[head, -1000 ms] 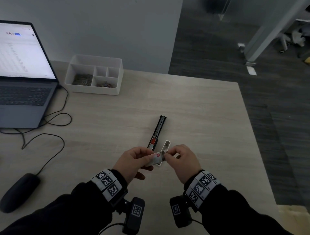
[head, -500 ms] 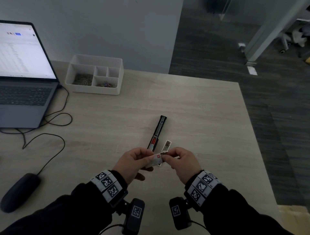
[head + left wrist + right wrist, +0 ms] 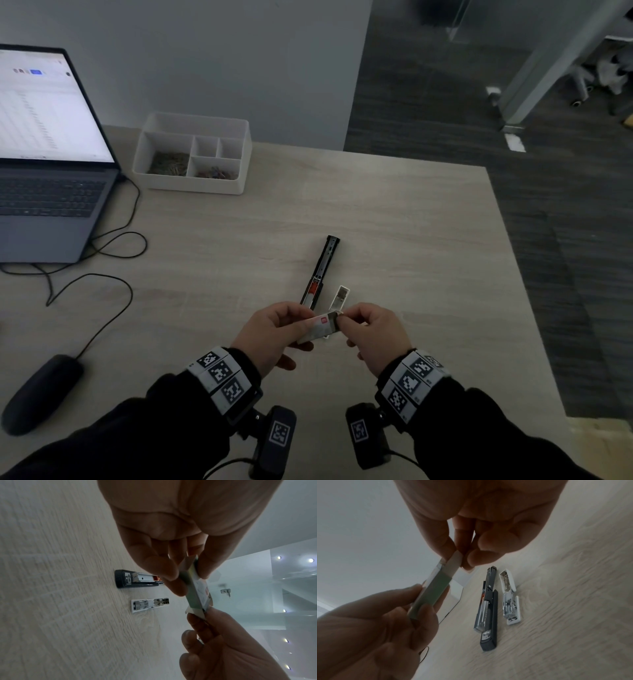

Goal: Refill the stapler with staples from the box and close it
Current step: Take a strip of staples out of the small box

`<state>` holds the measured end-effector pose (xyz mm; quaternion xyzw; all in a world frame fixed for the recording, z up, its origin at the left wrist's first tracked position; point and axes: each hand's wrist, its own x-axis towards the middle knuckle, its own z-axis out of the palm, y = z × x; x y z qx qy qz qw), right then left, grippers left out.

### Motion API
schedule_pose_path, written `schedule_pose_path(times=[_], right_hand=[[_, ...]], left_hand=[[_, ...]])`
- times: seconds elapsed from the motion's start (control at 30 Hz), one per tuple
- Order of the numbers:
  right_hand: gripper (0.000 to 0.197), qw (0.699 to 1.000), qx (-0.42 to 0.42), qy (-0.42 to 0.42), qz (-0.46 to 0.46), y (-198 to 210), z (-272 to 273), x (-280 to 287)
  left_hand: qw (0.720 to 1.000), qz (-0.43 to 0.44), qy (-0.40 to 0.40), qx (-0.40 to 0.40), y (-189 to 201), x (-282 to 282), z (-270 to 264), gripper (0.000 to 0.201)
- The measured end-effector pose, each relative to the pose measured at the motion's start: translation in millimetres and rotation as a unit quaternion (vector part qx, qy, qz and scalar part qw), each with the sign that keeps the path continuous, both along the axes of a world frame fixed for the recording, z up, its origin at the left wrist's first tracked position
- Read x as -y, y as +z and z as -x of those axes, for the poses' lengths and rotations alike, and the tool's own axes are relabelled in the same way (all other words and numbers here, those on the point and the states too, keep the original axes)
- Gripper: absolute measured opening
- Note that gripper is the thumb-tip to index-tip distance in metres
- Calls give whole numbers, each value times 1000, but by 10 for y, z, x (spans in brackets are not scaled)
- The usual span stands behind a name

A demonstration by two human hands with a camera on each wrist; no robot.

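A small white staple box (image 3: 320, 327) with a red mark is held above the table, in front of me. My left hand (image 3: 301, 325) grips its body between thumb and fingers (image 3: 171, 573). My right hand (image 3: 342, 320) pinches the flap at the box's end (image 3: 455, 559). The box's green side (image 3: 433, 595) shows in the right wrist view. Behind the hands, the black stapler (image 3: 322, 270) lies on the table with its metal staple channel (image 3: 485, 609) exposed. A white stapler part (image 3: 340, 297) with metal inside (image 3: 149, 603) lies just to its right.
An open laptop (image 3: 51, 154) stands at the far left with cables (image 3: 113, 246) trailing across the table. A dark mouse (image 3: 41, 390) lies near the left front. A white divided organiser (image 3: 191, 186) holding clips sits at the back. The table's right edge (image 3: 513, 260) drops to dark floor.
Both hands stay together on the staple box, with only a slight shift of the right fingertips at its end. The stapler parts have not moved.
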<state>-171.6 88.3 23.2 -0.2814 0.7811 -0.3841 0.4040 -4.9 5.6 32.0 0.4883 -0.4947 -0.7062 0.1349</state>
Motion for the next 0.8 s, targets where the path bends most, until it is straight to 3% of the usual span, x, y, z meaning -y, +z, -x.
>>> schedule_pose_path(times=[0.17,0.47,0.8], right_hand=[[8,999,28,-15,6,29,12,-9],[10,997,65,29,-11,43,11,-43],[6,991,137,-9,3,-7,48,-35]], left_hand=[[1000,3,-5,13,-24,15,11,9],[1000,6,-20,11,-6,31,26,12],[1000,9,-18,8,-22,51,35,9]])
